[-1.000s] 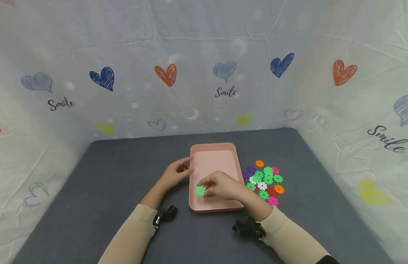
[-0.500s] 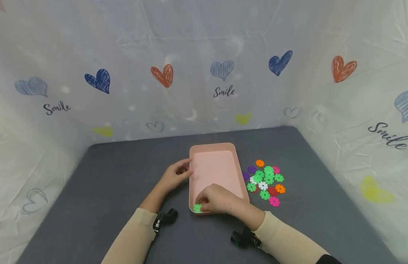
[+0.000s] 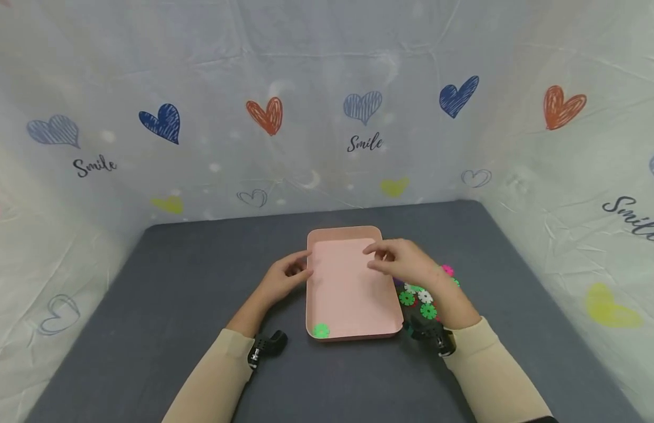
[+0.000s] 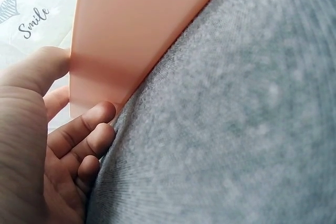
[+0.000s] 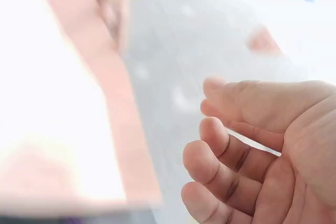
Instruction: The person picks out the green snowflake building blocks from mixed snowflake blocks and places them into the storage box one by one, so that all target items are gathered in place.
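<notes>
A pale pink tray (image 3: 353,288) lies on the dark tabletop. At its left wall is my left hand (image 3: 282,281), its fingertips touching the rim; the left wrist view shows the thumb (image 4: 50,66) at the edge and the other fingers loosely bent beside the outer wall. A single green snowflake disc (image 3: 321,331) sits in the tray's near left corner. Above the tray's right side hovers my right hand (image 3: 406,261), fingers relaxed and apart from the thumb, with nothing between them in the right wrist view (image 5: 252,150).
To the right of the tray lies a loose pile of snowflake discs, among them green (image 3: 428,311), white (image 3: 424,296) and pink (image 3: 448,270) ones. My right hand and forearm cover part of it. A printed cloth (image 3: 316,158) hangs behind the table.
My right hand has lowered the green disc into the tray's near left corner, let it go, and moved up and right towards the pile. The left hand has stayed at the tray's wall.
</notes>
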`<state>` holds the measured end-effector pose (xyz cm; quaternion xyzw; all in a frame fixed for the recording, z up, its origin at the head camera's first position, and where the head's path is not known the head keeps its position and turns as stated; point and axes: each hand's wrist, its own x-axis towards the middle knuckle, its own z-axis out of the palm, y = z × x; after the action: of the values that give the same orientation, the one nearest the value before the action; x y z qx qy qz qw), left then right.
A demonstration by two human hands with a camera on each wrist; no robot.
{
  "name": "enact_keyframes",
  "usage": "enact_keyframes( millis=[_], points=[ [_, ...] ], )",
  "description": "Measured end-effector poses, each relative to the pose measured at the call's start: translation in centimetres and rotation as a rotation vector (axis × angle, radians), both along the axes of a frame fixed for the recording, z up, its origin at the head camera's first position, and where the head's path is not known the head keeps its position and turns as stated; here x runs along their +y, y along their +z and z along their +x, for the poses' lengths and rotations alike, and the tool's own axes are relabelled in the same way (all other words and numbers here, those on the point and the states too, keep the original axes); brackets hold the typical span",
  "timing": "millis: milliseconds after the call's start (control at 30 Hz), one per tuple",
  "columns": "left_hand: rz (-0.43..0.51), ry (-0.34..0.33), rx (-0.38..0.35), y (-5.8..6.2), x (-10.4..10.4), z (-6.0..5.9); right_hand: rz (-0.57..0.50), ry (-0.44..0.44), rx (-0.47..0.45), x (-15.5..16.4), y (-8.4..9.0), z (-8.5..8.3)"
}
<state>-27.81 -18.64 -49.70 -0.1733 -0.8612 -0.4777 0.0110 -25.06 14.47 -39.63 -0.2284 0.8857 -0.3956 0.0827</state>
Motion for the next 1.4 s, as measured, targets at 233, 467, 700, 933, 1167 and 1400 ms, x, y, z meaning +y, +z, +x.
enact_keyframes(
  millis=[233, 467, 700, 933, 1167, 1400],
  points=[
    [0.005, -0.007, -0.005, 0.3, 0.1, 0.1, -0.009, -0.149, -0.103, 7.6, -0.4, -1.7],
    [0.003, -0.010, -0.005, 0.2, 0.0, 0.3, 0.100, -0.209, -0.237, 11.9, -2.5, -1.8],
    [0.026, -0.009, -0.019, 0.1, -0.1, 0.3, 0.165, -0.231, -0.264, 12.7, -3.9, -2.2],
    [0.003, 0.005, -0.024, 0.1, 0.1, 0.2, 0.118, -0.266, -0.226, 12.9, -4.5, -2.2],
    [-0.003, 0.011, -0.033, 0.3, 0.1, 0.3, 0.108, -0.335, -0.175, 13.5, -3.9, -2.1],
    [0.005, -0.002, -0.027, 0.4, 0.0, 0.4, -0.070, -0.338, -0.176, 12.5, -1.5, -1.7]
  ],
)
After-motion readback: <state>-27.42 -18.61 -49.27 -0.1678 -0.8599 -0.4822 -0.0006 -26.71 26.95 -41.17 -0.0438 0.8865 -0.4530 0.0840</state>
